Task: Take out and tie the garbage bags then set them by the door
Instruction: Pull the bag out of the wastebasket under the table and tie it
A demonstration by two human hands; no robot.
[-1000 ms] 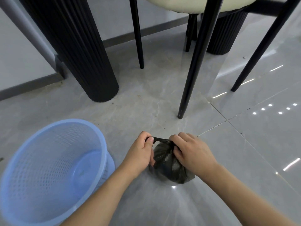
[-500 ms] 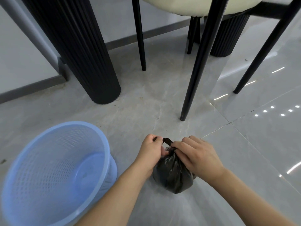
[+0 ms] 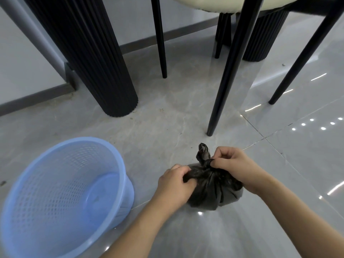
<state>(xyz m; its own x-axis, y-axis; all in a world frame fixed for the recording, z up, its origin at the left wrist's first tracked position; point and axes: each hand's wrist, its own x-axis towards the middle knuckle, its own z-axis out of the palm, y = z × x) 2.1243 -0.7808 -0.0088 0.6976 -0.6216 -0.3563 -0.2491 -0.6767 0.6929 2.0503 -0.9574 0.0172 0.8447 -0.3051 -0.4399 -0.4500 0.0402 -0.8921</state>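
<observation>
Since half a second ago both hands have pulled apart: a knotted tail now stands up from the bag's neck, where before the hands were bunched together over it.

Grey marbled tile floor (image 3: 167,112) fills the view, glossy, with light reflections at right. Fluted black table pedestal (image 3: 89,53) stands at upper left; a second fluted pedestal (image 3: 264,36) sits farther back at upper right. Chair with cream seat (image 3: 214,2) and thin black legs stands over the middle, its nearest leg (image 3: 229,71) planted just beyond the bag.

Blue mesh wastebasket (image 3: 115,161), lower left, upright on the floor, no liner visible inside, just beside the left forearm.

Black garbage bag (image 3: 214,190), small and bulging, rests on the floor at centre, neck gathered and knotted.

Left hand (image 3: 175,185) has fingers curled into the bag's left shoulder, gripping the plastic. Right hand (image 3: 234,164) pinches the neck at the knot, fingers curled.

Knot tail (image 3: 202,151) points up and away, between the hands.
</observation>
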